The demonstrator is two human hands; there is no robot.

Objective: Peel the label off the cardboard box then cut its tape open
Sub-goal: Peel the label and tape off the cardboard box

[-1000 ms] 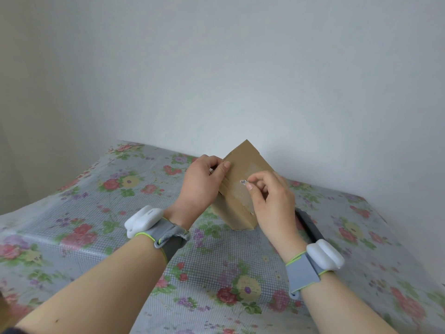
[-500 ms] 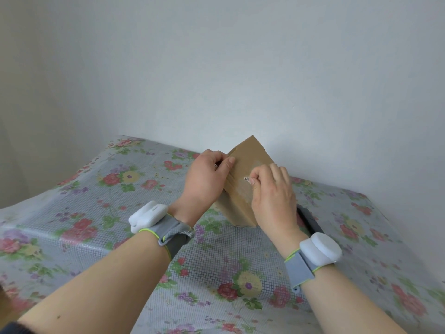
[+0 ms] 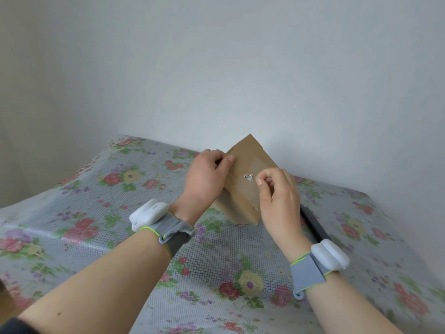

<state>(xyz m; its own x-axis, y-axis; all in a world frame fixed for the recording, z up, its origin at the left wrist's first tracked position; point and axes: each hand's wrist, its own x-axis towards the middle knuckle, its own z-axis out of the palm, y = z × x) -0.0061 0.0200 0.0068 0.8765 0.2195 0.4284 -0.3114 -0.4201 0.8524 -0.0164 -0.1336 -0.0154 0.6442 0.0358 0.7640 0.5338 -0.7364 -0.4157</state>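
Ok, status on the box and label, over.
Left hand grips cardboard box, tilted. Right hand fingers curled at label scrap, pinch unclear. Dark tool on table behind right wrist, untouched.

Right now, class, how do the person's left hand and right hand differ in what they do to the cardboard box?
The left hand grips the cardboard box by its edge, thumb on its face; the right hand curls its fingers beside the label scrap on that face. The left hand sits higher than the right hand. Both wear grey wristbands.
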